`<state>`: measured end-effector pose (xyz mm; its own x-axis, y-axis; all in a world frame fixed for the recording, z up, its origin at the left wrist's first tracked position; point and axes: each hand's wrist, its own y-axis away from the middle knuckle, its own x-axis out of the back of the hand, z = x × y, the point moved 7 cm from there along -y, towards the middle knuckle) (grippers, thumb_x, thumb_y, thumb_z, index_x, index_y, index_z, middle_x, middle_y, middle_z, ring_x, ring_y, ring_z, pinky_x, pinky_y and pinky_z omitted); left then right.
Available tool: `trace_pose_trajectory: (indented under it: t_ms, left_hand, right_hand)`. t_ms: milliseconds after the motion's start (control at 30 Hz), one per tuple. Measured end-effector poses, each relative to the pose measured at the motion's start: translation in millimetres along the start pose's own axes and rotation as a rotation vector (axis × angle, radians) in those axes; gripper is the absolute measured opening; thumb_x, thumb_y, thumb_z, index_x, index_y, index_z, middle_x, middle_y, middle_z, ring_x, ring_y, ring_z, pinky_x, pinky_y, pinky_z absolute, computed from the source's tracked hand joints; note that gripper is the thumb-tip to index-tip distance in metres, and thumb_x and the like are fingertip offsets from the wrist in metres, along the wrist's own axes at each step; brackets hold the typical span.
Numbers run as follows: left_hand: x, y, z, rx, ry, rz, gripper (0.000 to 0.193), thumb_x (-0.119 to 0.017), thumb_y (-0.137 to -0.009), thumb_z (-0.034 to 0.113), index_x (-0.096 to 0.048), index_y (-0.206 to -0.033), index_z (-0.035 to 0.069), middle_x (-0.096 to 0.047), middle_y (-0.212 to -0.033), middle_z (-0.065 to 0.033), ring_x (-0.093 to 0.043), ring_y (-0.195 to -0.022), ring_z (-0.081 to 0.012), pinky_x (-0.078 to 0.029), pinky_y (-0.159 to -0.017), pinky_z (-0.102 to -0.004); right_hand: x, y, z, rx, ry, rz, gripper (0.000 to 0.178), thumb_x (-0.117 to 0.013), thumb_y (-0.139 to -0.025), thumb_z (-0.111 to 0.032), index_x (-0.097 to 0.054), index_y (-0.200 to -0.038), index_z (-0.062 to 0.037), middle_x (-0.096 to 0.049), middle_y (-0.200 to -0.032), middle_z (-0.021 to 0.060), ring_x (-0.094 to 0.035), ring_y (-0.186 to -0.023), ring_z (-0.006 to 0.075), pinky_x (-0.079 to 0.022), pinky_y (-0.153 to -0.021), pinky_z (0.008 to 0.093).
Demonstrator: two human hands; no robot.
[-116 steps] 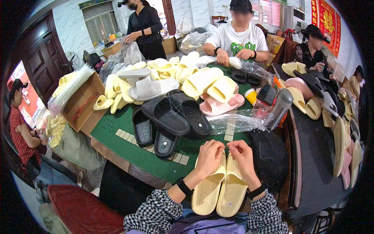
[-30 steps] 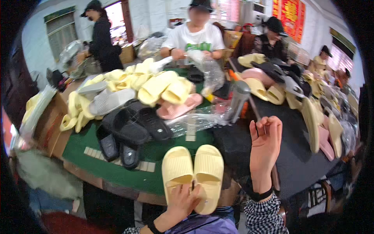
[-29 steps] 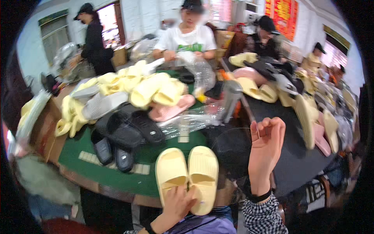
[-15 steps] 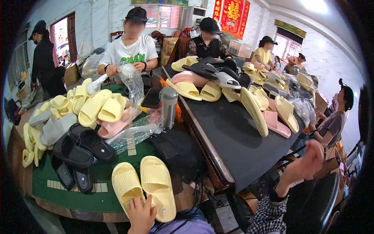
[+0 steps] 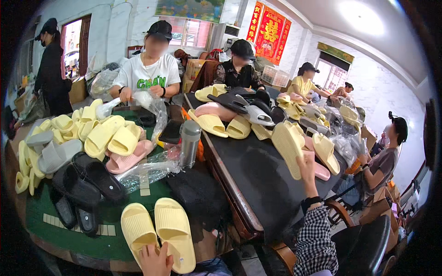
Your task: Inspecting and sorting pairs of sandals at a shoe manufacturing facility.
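A pair of pale yellow slippers, a left one [image 5: 137, 226] and a right one [image 5: 174, 225], lies at the green table's near edge. Across their heel ends rests my left hand [image 5: 155, 260], fingers slightly apart, touching both. My right hand [image 5: 307, 169], in a checked sleeve, is stretched out over the black table. It has the lower edge of a yellow slipper [image 5: 286, 146] leaning on the pile; its thumb side shows, and the other fingers are partly hidden. Close beside that hand lie a pink slipper [image 5: 317, 169] and another yellow slipper [image 5: 326, 152].
Left on the green table [image 5: 103, 248] are black slippers [image 5: 76, 184], a yellow slipper heap [image 5: 103, 135], clear plastic bags [image 5: 152, 170] and a grey flask [image 5: 189, 143]. Several people work around the tables, one handling a bag [image 5: 154, 103]. A black chair [image 5: 363, 239] stands at right.
My right hand has swung from the air at the right to the yellow slipper on the pile. My left hand stays on the pair. The whole view has shifted slightly.
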<state>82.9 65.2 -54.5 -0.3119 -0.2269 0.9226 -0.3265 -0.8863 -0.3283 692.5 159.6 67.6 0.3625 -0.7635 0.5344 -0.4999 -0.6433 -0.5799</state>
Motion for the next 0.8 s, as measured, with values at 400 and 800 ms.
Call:
trace_pose_trajectory:
  t_ms: [400,800]
  left_hand:
    - [0,4,-5,0.016,-0.034,0.030,0.047,-0.063,-0.085,0.029,-0.057,-0.128,0.012,-0.053,-0.109,-0.0195,-0.048,-0.105,-0.0397,-0.037,-0.094,-0.0556]
    - [-5,-2,-10,0.050,0.049,-0.038,0.049,-0.062,-0.087,0.033,-0.055,-0.131,0.014,-0.053,-0.114,-0.0214,-0.049,-0.106,-0.0418,-0.037,-0.094,-0.0587]
  right_hand:
    - [95,-6,-84,0.097,-0.142,0.060,0.029,-0.066,-0.085,-0.020,-0.067,-0.102,0.0039,-0.065,-0.087,0.0083,-0.060,-0.080,0.0155,-0.047,-0.071,0.0297]
    - [-18,79,-101,0.552,0.694,-0.613,0.037,-0.069,-0.084,-0.036,-0.069,-0.109,-0.0079,-0.062,-0.108,0.0137,-0.063,-0.090,0.0330,-0.050,-0.081,0.0423]
